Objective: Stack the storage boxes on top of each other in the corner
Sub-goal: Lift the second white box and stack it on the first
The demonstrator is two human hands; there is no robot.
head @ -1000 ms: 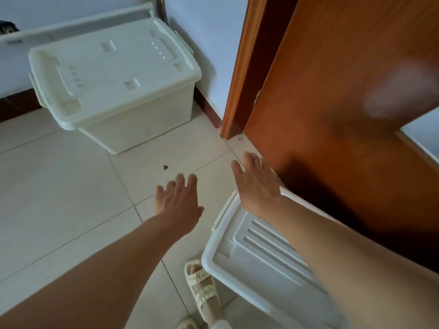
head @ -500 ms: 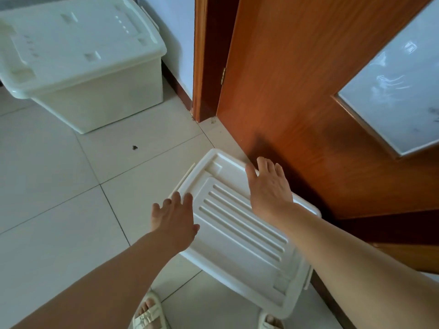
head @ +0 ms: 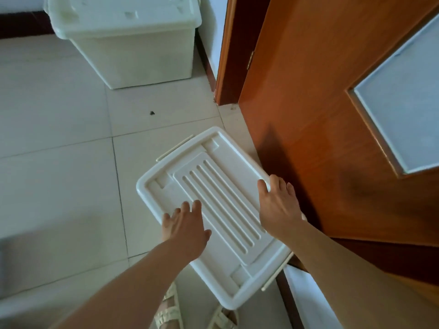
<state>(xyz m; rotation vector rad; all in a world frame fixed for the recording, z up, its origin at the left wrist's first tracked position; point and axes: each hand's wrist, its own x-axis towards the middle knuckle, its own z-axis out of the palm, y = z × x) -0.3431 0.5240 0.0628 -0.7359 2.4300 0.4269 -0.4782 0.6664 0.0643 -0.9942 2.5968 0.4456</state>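
Pale glossy tiled floor (head: 59, 143) fills the left half of the view; a blurred grey shape at 8 o'clock cannot be identified. At 11 o'clock, a cream rectangular plastic storage box with a recessed lid (head: 133, 32) stands on the floor in the corner, close to the white wall, a dark skirting strip behind it. A small dark speck (head: 152, 112) lies on the tile just below that box.

Centre, slightly toward 5 o'clock: a white rectangular plastic storage box with a ribbed lid (head: 209, 186), set diagonally, its far corner pointing to 12 o'clock, cream latch handles at both short ends. Well apart from the corner box.

Left hand (head: 185, 229) flat over the lid's near-left edge, fingers spread, not gripping anything; contact with the lid cannot be told. Below it, at 6 o'clock, beige strapped sandals (head: 168, 312).

Right hand (head: 278, 207) splayed over the lid's right long rim, fingertips at the edge, not closed around it.

From 1 to 4 o'clock, an orange-brown wooden door with a frosted glass panel (head: 320, 103), just beside the white box.
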